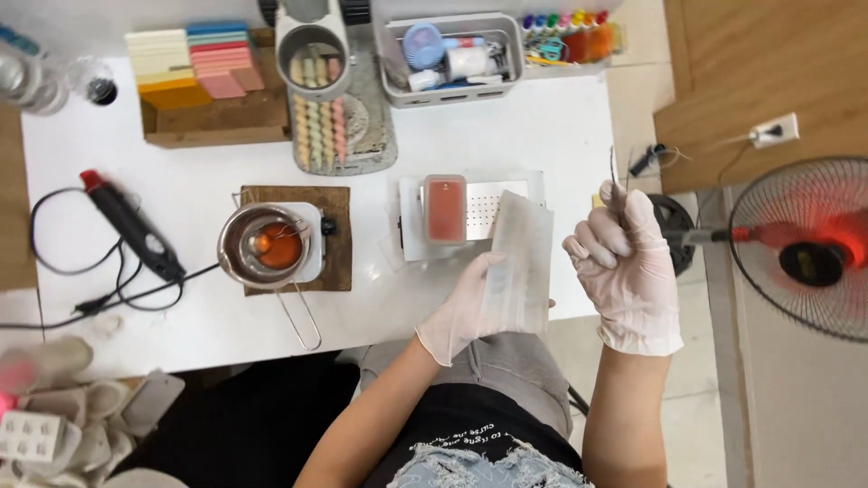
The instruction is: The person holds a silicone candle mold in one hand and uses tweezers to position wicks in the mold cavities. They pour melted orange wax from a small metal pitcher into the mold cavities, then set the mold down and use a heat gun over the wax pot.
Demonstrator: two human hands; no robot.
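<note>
Nearest the camera, the left hand [461,312], in a pale disposable glove, is gripping a translucent frosted rectangular sheet [518,262] by its lower edge, thumb on one face and fingers curled behind it; the sheet is standing tilted above the front edge of the white bench [542,126]. To its right, past the bench edge, the gloved right hand [624,262] is closing into a loose fist around a thin metal pick [617,176], whose tip is pointing away from the person.

Just beyond the sheet, a clear rectangular mould filled with orange-red wax [445,210] is sitting on a flat white perforated plate [493,212]. Further left, a small steel pouring pot holding orange liquid [267,246] is resting on a white hotplate over a brown mat [336,239], its wire handle pointing toward the person. A black heat tool with a red tip [131,226] is lying at the left with its cable looped.

At the far edge, a cardboard box of stacked coloured blocks [194,68], a grey tray of pastel shapes [321,126] and a grey plastic basket of small supplies [452,56] are standing in a row. A red-lit floor fan [809,248] is standing off the bench to the right.
</note>
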